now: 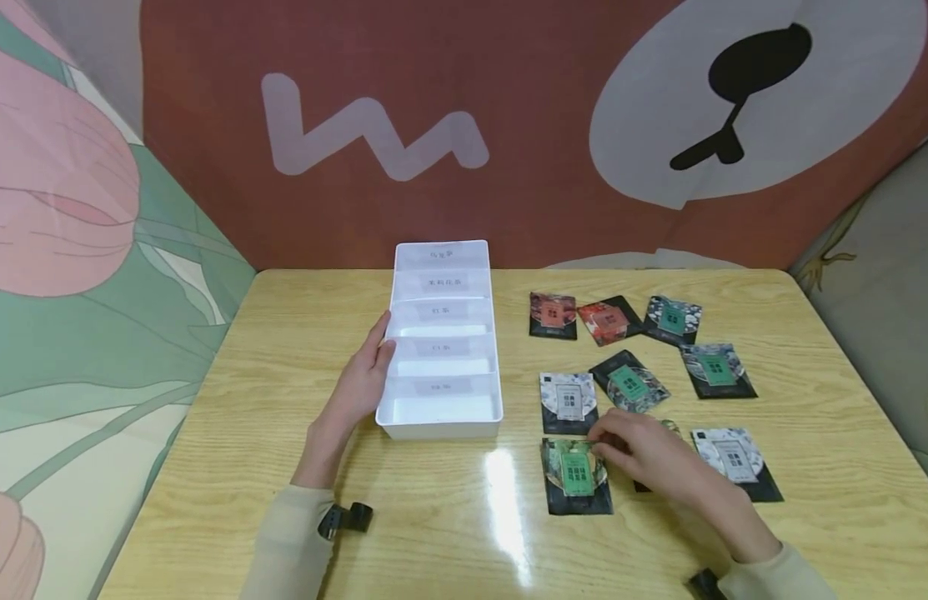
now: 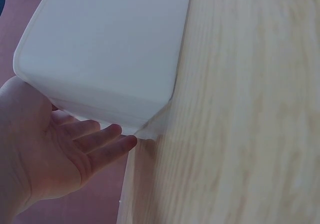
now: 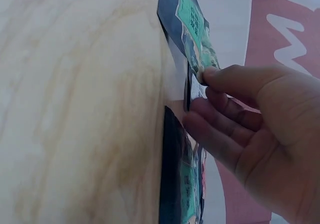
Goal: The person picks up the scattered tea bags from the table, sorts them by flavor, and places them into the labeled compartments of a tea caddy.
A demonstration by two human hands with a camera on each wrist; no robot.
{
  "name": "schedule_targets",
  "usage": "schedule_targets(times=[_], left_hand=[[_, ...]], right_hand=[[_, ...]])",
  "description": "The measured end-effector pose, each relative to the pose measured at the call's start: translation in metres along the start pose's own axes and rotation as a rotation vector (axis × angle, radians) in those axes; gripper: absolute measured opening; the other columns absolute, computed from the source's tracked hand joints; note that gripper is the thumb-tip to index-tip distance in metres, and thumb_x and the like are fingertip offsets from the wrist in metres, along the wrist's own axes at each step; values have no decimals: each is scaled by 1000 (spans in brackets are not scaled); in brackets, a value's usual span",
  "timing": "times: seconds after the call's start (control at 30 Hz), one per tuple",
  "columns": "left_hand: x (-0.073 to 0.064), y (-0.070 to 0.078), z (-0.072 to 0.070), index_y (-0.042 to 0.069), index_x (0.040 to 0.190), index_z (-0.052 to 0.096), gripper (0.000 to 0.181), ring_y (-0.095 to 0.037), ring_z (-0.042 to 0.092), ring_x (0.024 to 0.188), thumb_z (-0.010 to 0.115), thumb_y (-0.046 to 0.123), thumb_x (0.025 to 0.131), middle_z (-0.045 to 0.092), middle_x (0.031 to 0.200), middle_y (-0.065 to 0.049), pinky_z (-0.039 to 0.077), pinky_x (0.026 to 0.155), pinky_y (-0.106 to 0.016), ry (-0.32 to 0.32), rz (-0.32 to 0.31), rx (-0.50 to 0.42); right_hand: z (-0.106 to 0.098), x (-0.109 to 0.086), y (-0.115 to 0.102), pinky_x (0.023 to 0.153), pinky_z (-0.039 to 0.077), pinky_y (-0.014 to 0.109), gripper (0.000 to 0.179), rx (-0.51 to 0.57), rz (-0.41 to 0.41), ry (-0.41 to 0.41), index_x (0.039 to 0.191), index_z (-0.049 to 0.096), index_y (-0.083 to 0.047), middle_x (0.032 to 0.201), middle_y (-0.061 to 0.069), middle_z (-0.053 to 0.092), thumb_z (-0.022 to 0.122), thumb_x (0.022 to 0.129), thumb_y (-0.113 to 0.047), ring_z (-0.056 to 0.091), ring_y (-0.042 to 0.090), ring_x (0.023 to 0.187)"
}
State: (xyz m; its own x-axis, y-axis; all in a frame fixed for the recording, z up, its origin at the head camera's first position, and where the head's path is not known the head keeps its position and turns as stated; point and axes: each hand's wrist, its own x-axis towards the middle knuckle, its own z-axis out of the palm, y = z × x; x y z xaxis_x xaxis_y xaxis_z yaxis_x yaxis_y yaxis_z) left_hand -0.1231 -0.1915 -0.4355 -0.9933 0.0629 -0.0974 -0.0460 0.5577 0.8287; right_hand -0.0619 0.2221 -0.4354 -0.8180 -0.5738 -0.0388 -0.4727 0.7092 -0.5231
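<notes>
A white compartment box [image 1: 439, 408] with labelled sections stands on the table. My left hand [image 1: 358, 379] holds its left side, thumb at the rim and fingers along the outer wall. The left wrist view shows those fingers [image 2: 107, 144] lightly extended against the side; the thumb is hidden there. My right hand [image 1: 651, 454] pinches the upper right corner of a green-labelled tea packet [image 1: 576, 477] between thumb and fingers. That packet [image 3: 192, 19] looks tilted in the right wrist view. Another green-labelled packet [image 3: 186, 189] lies beneath the hand, mostly hidden in the head view.
On the right half of the table [image 1: 283, 333] lie several more packets: red-labelled [image 1: 553, 315], green-labelled [image 1: 630, 382] and white-labelled [image 1: 569, 402], with a white-labelled packet [image 1: 736, 463] near my right forearm. A patterned wall [image 1: 433, 208] stands behind the table.
</notes>
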Motion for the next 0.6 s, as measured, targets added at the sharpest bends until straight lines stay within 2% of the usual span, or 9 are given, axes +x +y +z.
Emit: schedule_targets(times=[0.27,0.47,0.6], left_hand=[[-1,-1,0,27,161,11,57,-36,45,138,29,40,109,33,160,-15,33,115,-56,0,0,12],[-1,2,-1,29,161,12,56,-35,48,135,30,40,109,34,160,-14,35,114,-55,-5,-11,-10],[-2,2,-1,29,161,12,56,-34,39,143,29,39,109,29,162,-12,30,118,-55,-3,-10,-3]], right_hand=[[-4,1,0,59,48,19,5,95,7,41,97,71,-22,83,-15,61,70,93,-19,51,-5,71],[-5,2,0,58,50,19,5,148,-32,60,95,72,-21,83,-14,62,70,93,-17,53,-4,71],[-9,4,-3,59,52,19,7,166,-29,92,96,72,-20,86,-13,64,70,93,-15,55,-3,74]])
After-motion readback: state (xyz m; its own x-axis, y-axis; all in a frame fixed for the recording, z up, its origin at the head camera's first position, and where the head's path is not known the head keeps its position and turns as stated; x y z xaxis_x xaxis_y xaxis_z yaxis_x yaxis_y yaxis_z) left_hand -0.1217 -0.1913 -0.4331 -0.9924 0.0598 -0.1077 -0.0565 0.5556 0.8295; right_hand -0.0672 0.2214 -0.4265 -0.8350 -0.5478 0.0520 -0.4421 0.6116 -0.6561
